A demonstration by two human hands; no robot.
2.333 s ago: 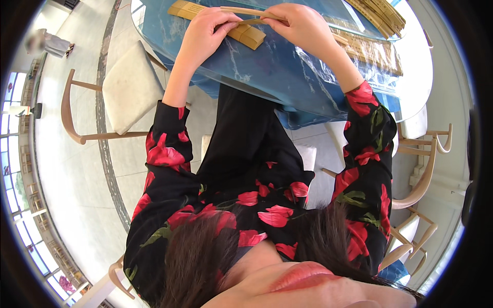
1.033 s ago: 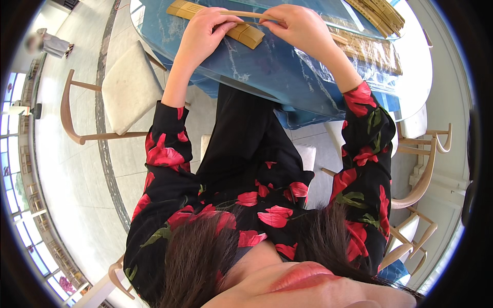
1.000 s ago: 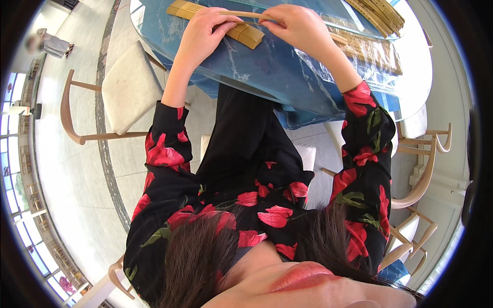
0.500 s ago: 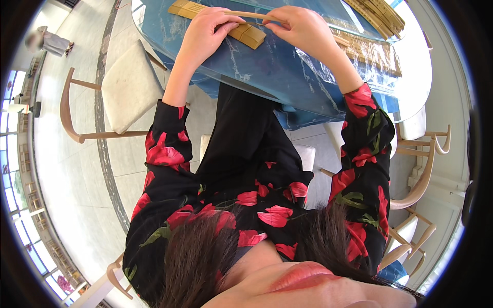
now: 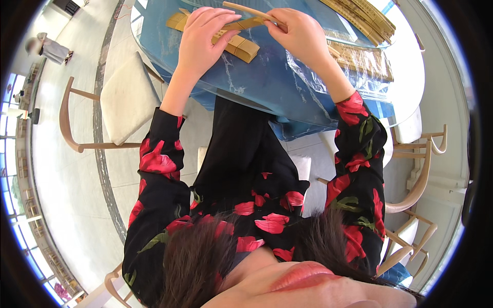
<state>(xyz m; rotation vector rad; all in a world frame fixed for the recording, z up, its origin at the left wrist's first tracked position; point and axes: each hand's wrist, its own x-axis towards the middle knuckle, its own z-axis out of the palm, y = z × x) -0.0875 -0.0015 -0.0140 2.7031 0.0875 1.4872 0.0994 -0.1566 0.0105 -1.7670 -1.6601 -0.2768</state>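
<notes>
My right hand (image 5: pixel 300 33) is closed round a thin, light wooden stick (image 5: pixel 239 7), which slants up toward the left. Its fingertips also meet the right end of a thin bamboo strip (image 5: pixel 250 23). The other end of that strip runs in between the fingers and thumb of my left hand (image 5: pixel 201 42), whose fingers lie along its top. Below the strip, a tied bundle of flat bamboo slips (image 5: pixel 242 47) lies on the blue table. Part of that bundle is hidden behind my left hand.
The table (image 5: pixel 267 82) has a blue marbled cover under glass. More bamboo slips (image 5: pixel 362 20) lie at its right, with a plastic-wrapped bundle (image 5: pixel 364 64) beside them. A chair (image 5: pixel 128 97) stands on my left and others on my right. Another person (image 5: pixel 51 49) is far off left.
The bamboo strip has come up into view between my hands, above the bundle. My left fingers have straightened somewhat, and the stick's left end has tilted upward.
</notes>
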